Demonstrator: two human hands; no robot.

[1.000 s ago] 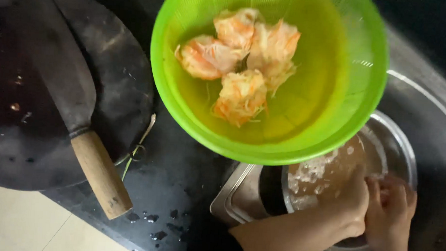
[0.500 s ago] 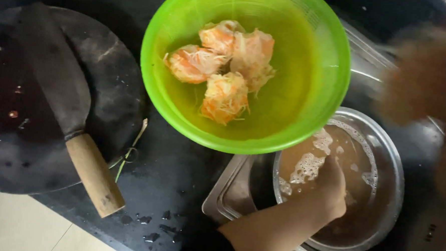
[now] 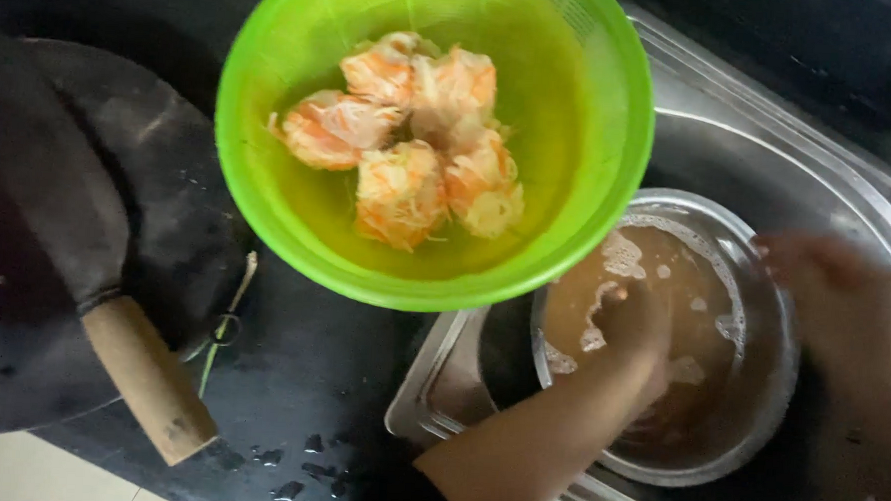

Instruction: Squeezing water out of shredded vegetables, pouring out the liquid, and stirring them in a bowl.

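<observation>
A steel bowl of brownish, foamy water stands in the sink. My left hand is dipped into that water, with its fingers curled under the murky surface and hidden. My right hand is blurred with motion and hovers over the bowl's right rim; nothing shows in it. A bright green plastic colander sits at the sink's left edge, overlapping the steel bowl's rim. It holds several squeezed clumps of shredded orange and white vegetable.
A cleaver with a wooden handle lies on a round dark chopping board at the left. The black counter is wet, with a thin green scrap on it. The steel sink rim runs along the right.
My right hand left the left hand in the bowl, swung up close to the camera, and has come back down to the bowl's right rim. The left hand stayed in the water.
</observation>
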